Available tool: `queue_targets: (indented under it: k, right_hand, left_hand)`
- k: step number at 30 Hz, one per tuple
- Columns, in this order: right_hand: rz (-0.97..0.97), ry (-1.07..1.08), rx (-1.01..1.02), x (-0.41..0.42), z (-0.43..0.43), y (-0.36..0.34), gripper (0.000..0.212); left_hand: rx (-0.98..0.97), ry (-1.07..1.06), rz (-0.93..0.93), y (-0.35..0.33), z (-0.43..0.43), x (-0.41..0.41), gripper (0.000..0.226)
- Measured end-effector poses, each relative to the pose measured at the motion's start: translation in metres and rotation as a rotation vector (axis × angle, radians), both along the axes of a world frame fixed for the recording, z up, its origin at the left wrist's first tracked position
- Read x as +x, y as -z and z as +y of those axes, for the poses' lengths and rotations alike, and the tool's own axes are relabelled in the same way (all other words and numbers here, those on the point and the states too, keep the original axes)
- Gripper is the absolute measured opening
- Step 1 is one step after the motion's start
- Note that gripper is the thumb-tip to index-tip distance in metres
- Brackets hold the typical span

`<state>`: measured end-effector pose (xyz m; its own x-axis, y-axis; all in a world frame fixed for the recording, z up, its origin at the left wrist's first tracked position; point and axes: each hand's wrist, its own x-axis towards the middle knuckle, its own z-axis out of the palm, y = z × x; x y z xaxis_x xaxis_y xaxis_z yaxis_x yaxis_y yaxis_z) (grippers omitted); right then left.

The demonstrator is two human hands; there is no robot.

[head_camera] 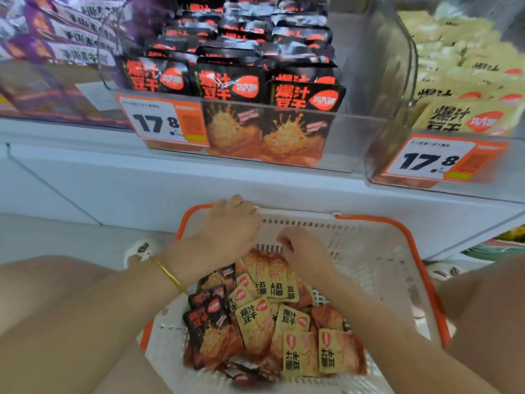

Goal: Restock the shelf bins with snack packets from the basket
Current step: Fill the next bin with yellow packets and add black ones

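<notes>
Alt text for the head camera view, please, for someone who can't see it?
A person's left hand grips the rim of a basket of snack packets while the right hand reaches into it, below stocked shelf bins.

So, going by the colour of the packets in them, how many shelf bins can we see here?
Bin of purple packets: 1
Bin of black packets: 1
Bin of yellow packets: 1
Total: 3 bins in view
</notes>
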<state>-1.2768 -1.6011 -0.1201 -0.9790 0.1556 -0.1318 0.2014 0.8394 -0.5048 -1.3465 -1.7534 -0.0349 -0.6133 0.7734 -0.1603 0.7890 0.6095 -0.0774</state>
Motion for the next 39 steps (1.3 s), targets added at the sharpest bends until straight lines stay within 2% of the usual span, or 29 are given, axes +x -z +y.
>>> queue_targets:
  k: [3,7,10,12,15,18,20,22,25,27,29,31,33,37,39]
  right_hand:
    - [-0.281,-0.120,0.052,0.008,-0.012,0.061,0.025]
    - [-0.500,-0.276,0.049,0.018,-0.034,0.101,0.037]
    - [-0.553,-0.357,0.106,0.030,-0.050,0.120,0.049]
    - [-0.523,-0.335,0.150,0.034,-0.051,0.126,0.040]
    - [-0.499,-0.283,-0.039,0.029,-0.037,0.123,0.009]
    - [-0.508,-0.223,-0.296,0.015,-0.010,0.094,0.033]
    - [-0.505,-0.167,-0.442,0.007,0.006,0.063,0.027]
    - [-0.459,-0.114,-0.528,0.002,0.020,0.029,0.016]
    - [-0.345,-0.088,-0.589,0.003,0.036,-0.024,0.016]
    - [-0.251,-0.031,-0.626,0.011,0.048,-0.057,0.013]
    - [-0.145,0.082,-0.682,0.024,0.059,-0.085,0.014]
    - [-0.077,0.203,-0.855,0.043,0.072,-0.108,0.025]
    - [-0.010,0.203,-0.945,0.062,0.084,-0.132,0.037]
    - [0.224,0.182,-0.936,0.093,0.106,-0.178,0.025]
    - [0.356,0.239,-0.962,0.102,0.121,-0.202,0.020]
  left_hand:
    - [-0.076,-0.029,-0.022,0.013,-0.005,-0.002,0.028]
    - [-0.121,-0.051,-0.058,0.024,-0.012,-0.002,0.025]
    - [-0.182,-0.047,-0.087,0.027,-0.014,-0.001,0.026]
    - [-0.192,-0.046,-0.090,0.027,-0.013,-0.001,0.025]
    - [-0.152,-0.046,-0.117,0.027,-0.008,-0.001,0.025]
    - [-0.103,-0.049,-0.200,0.026,0.000,-0.002,0.025]
    - [-0.084,-0.057,-0.266,0.025,0.007,-0.001,0.024]
    - [-0.065,-0.071,-0.367,0.024,0.014,0.002,0.029]
    - [0.030,-0.088,-0.518,0.014,0.030,0.009,0.026]
    - [0.160,-0.054,-0.510,-0.001,0.041,0.013,0.014]
    - [0.292,-0.058,-0.502,-0.022,0.052,0.016,0.011]
    - [0.450,-0.053,-0.514,-0.045,0.065,0.020,0.015]
    - [0.594,-0.012,-0.504,-0.072,0.081,0.025,0.012]
    - [0.740,0.052,-0.460,-0.125,0.119,0.041,0.008]
    - [0.888,0.043,-0.461,-0.144,0.136,0.050,0.011]
